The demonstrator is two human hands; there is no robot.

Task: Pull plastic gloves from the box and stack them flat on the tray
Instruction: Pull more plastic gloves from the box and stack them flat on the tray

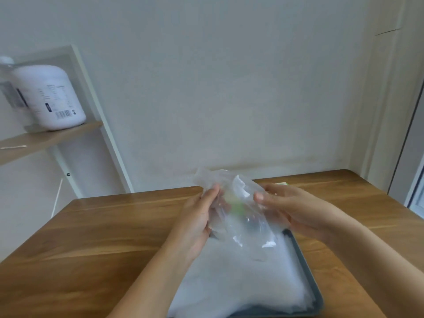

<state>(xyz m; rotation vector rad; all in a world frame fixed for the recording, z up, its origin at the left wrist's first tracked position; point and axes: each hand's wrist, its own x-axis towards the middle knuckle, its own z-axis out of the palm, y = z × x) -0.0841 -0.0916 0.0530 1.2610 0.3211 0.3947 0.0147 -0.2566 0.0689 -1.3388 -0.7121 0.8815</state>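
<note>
A crumpled clear plastic glove (241, 216) hangs in the air above the far end of the dark grey tray (308, 274). My left hand (199, 221) grips its left side and my right hand (291, 207) pinches its right side. A stack of translucent gloves (241, 285) lies flat on the tray and covers most of it. The glove box is mostly hidden behind the held glove and my right hand; a pale green corner (281, 183) shows past my right fingers.
The tray rests on a wooden table (103, 230) set against a pale wall. A shelf (46, 138) at the left carries a large white jug (52, 97) and a cotton swab. A door frame stands at the right.
</note>
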